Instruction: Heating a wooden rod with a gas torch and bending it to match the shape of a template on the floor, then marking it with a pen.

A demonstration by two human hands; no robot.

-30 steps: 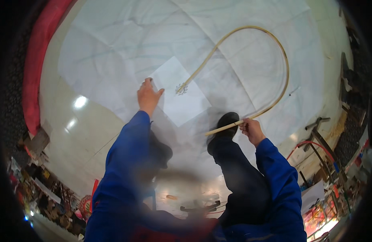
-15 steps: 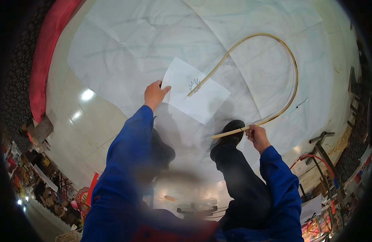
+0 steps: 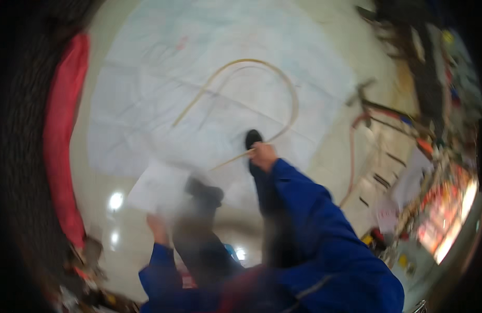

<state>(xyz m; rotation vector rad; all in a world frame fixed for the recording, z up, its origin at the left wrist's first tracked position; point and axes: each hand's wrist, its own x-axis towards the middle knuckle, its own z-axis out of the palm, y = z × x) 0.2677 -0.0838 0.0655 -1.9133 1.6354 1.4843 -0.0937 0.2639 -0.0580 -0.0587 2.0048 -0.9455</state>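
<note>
My right hand [image 3: 264, 155] is closed around a long tan bamboo strip [image 3: 294, 99], near one end. The strip bends in a wide hook, its other end pointing at the floor's large white sheet [image 3: 126, 99]. At the lower left, my left hand [image 3: 157, 228] is blurred, its fingers closed at the edge of a smaller white sheet of paper [image 3: 155, 187]. That paper hangs beside my dark shoe [image 3: 204, 192]; any drawing on it is too smeared to see. My other shoe [image 3: 253, 138] is just behind my right hand.
Faint pink and dark lines mark the large sheet. A red padded-looking strip [image 3: 66, 141] runs along the left side. On the right stand a dark metal frame [image 3: 389, 110] with a red hose-like line [image 3: 351, 156], and a bright colourful heap [image 3: 442, 208].
My view has shifted and blurred. My left hand has drawn the paper toward me, out from under the strip's far end. My right hand still grips the strip.
</note>
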